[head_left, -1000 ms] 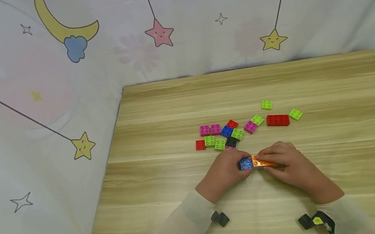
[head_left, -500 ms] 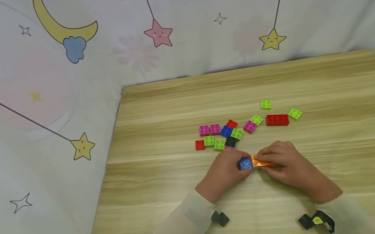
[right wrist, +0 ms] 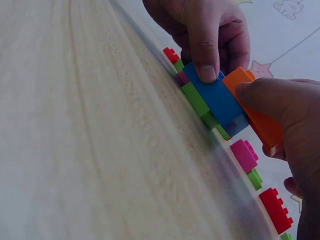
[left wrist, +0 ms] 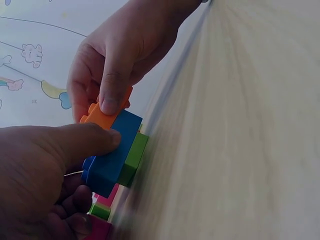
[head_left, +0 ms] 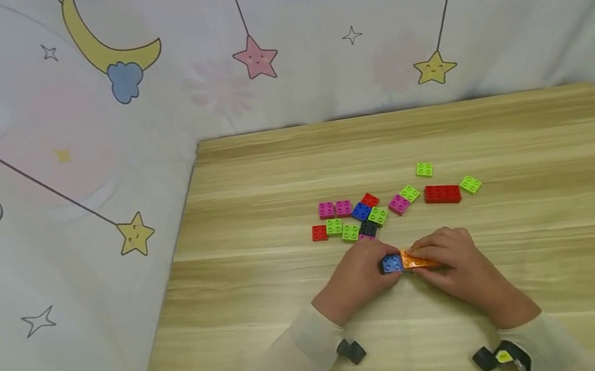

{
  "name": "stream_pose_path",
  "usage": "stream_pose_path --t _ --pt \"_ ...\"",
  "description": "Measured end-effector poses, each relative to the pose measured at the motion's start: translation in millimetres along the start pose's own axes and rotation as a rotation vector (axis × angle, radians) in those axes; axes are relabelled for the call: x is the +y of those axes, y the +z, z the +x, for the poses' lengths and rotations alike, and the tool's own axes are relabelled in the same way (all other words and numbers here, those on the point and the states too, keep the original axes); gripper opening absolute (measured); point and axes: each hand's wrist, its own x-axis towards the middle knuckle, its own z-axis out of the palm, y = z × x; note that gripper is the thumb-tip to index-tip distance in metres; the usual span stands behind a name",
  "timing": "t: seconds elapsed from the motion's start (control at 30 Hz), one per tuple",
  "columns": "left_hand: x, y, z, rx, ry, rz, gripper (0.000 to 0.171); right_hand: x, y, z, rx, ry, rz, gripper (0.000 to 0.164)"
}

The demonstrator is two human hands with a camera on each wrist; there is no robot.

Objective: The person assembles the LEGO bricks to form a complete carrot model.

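In the head view my left hand [head_left: 356, 281] pinches the left end of a blue brick [head_left: 392, 263]. My right hand [head_left: 463, 269] holds a long orange brick [head_left: 410, 260] by its sides. In the right wrist view the orange brick [right wrist: 257, 110] sits over one end of the long blue brick [right wrist: 215, 97] and sticks out past it. Whether its studs are fully pressed in, I cannot tell. Under the blue brick is a green brick [right wrist: 195, 102], also visible as a green brick [left wrist: 134, 155] in the left wrist view. Fingers cover parts of the stack.
Beyond the hands lie loose bricks: magenta [head_left: 326, 210], lime [head_left: 334, 226], dark blue [head_left: 361, 211], black [head_left: 368, 229] and a long red one [head_left: 442, 193]. The wooden table [head_left: 250, 180] meets a printed curtain [head_left: 318, 91] at the back.
The head view has shifted slightly. Both hands and the bricks they hold stay in nearly the same place, with no visible change of grip.
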Motion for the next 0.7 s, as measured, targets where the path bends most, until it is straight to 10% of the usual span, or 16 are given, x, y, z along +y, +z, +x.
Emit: stream_pose_path --t 0.4,0.7 --pt "-5.2 -8.2 4.4 0.142 0.084 -0.084 0.035 6.0 -3.6 -6.8 -0.011 0.024 0.047 0.038" --pt "5.0 -37.1 88.6 0.030 0.138 0.028 0.033 6.1 -3.6 -5.4 0.013 -0.031 0.083 0.039"
